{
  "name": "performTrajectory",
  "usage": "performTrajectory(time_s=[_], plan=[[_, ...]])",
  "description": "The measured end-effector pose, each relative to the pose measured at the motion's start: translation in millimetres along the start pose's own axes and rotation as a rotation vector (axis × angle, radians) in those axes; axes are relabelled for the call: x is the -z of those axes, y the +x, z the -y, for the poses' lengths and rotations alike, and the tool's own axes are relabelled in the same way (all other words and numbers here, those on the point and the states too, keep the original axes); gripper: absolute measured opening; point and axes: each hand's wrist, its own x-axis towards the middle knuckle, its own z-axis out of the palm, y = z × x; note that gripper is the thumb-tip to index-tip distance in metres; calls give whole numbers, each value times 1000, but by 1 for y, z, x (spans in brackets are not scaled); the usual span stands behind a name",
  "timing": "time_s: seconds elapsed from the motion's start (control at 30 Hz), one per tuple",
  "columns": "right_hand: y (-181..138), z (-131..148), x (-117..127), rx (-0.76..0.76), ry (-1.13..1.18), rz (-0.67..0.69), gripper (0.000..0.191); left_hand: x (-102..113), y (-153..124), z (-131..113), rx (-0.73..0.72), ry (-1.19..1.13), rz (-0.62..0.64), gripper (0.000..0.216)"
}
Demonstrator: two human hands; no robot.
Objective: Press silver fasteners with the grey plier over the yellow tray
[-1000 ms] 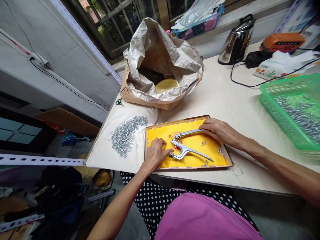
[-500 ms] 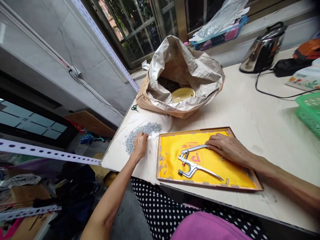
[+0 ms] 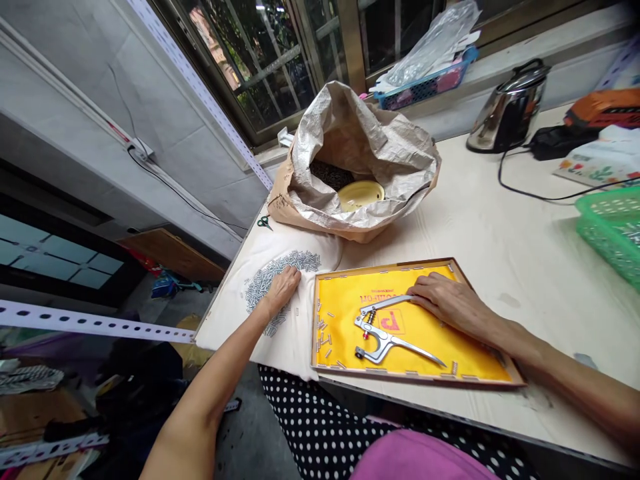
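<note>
My left hand (image 3: 285,288) rests with curled fingers at the right side of a heap of small silvery metal pieces (image 3: 263,283) on a white cloth (image 3: 299,347). Its fingertips are hidden, so whatever they pinch does not show. My right hand (image 3: 440,297) lies over a shallow tray (image 3: 395,379) lined in yellow, fingers closed round the end of one handle of silver snap-fastener pliers (image 3: 383,343). The pliers lie with handles spread. Several small spring-like pieces (image 3: 324,339) are scattered along the tray's left side.
Behind the cloth stands a large open paper sack (image 3: 360,227) with a yellow bowl (image 3: 361,195) inside. Small scissors (image 3: 265,223) lie at the table's left edge. A kettle (image 3: 507,110), a black cord (image 3: 525,197) and a green basket (image 3: 607,233) occupy the right.
My left hand has flattened slightly and turned its back upward beside the heap. My right hand and the pliers keep their place in the tray. The whole view has shifted a little.
</note>
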Motion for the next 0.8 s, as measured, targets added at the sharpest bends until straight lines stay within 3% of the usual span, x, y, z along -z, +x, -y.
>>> performTrajectory(time_s=[0.23, 0.33, 0.47, 0.53, 0.67, 0.8], plan=[[-3, 5, -2, -10, -93, -12, 42, 10, -7, -6, 153, -126, -146, 17], [-2, 9, 2, -13, -109, -3, 40, 17, -19, -24, 214, -251, -178, 23], [-1, 14, 10, 23, -154, 26, 33, 17, -45, -79, 213, -780, -30, 23], [-1, 16, 14, 35, -203, 15, 30, 14, -59, -108, 210, -931, 83, 24], [0, 20, 19, 52, -288, -18, 28, 9, -75, -144, 245, -978, 268, 27], [2, 21, 19, 64, -287, -40, 24, 6, -77, -150, 239, -928, 308, 32]])
